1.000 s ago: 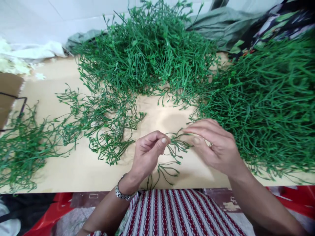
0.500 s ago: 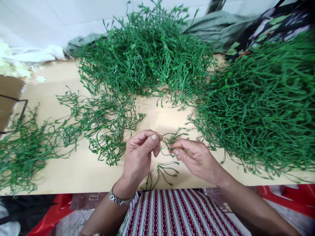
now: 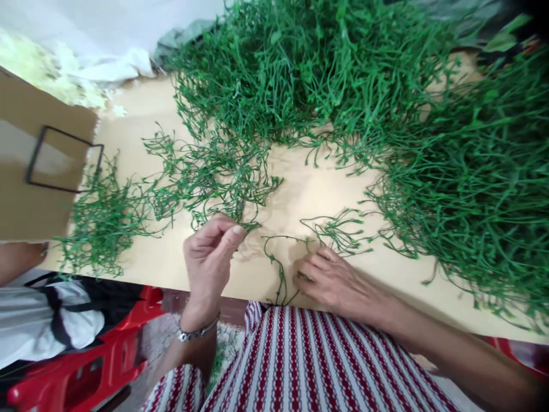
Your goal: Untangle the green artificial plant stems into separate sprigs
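Observation:
Thin green plastic-looking stems with small budded tips lie about both hands. My left hand [image 3: 213,254] is raised a little over the table, thumb and forefinger pinched on a green stem [image 3: 251,225] whose end pokes out past the fingertips. My right hand [image 3: 328,277] is low at the table's front edge, its fingers curled over a few loose stems [image 3: 281,274]; some green shows between the fingers. Just beyond the right hand lies a small spray of stems [image 3: 343,229]. A looser heap of stems [image 3: 214,171] spreads behind my left hand.
Large stem piles fill the back [image 3: 300,74] and right [image 3: 480,189] of the table [image 3: 317,183]. At left are a smaller heap [image 3: 100,229], a cardboard box [image 3: 26,200] and pale flowers [image 3: 47,63]. Another person's arm [image 3: 19,263] shows beside a red stool [image 3: 86,372].
My hands have moved apart: the left goes left with its stem, the right drops to the loose stems near the edge. The spray by the right hand now lies released. The view has shifted left.

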The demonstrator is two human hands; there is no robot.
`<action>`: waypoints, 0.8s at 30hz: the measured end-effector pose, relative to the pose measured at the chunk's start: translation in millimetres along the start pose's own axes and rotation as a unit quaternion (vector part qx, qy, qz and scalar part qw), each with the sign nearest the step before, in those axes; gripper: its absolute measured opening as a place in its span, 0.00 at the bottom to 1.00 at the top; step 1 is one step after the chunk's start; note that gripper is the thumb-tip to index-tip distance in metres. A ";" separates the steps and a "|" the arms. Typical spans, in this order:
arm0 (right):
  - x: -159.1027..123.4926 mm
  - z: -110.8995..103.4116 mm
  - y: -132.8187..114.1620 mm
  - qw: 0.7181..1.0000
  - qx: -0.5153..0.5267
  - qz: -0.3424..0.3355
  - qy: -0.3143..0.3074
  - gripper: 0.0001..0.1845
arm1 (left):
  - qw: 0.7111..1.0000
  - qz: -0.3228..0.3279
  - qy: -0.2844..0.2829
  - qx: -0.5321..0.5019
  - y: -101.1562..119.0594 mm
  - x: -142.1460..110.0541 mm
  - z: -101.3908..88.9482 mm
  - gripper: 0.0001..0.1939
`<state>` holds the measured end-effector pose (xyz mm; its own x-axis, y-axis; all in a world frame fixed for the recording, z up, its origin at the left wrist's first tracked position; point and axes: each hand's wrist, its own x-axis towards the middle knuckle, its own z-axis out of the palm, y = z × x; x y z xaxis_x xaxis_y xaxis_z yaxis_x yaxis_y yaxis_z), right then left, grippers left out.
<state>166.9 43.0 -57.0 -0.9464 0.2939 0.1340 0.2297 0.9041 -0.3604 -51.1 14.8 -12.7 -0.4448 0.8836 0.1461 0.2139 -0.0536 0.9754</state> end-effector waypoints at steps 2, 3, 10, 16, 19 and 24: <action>-3.4 5.8 7.5 1.000 -0.025 -0.001 0.013 0.08 | 1.000 -0.003 -0.008 0.025 -6.1 -3.5 -3.4 0.08; -7.0 6.3 12.8 0.998 -0.045 0.013 0.033 0.09 | 1.000 -0.003 -0.003 0.031 -8.4 -5.8 -5.9 0.08; -1.3 -8.2 20.3 0.982 -0.055 0.075 0.163 0.07 | 0.995 0.072 0.058 0.034 -4.1 -21.4 -21.2 0.06; 51.1 6.7 -10.6 0.996 -0.063 0.019 0.057 0.11 | 0.997 0.051 -0.049 0.038 -2.7 -26.1 -18.7 0.05; 57.3 8.9 -11.3 0.992 -0.061 -0.011 0.108 0.08 | 0.991 0.035 -0.112 0.058 -11.3 -29.5 -15.1 0.05; 50.7 -8.9 -10.4 0.975 -0.037 -0.095 0.200 0.08 | 0.979 0.096 -0.165 0.063 -18.9 -34.3 -7.1 0.08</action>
<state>118.5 51.3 -38.3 -0.8126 0.2038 0.5461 0.0890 0.9693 -0.2293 -46.1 -17.8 -35.0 -0.0844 0.9662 0.2437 0.3819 -0.1946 0.9035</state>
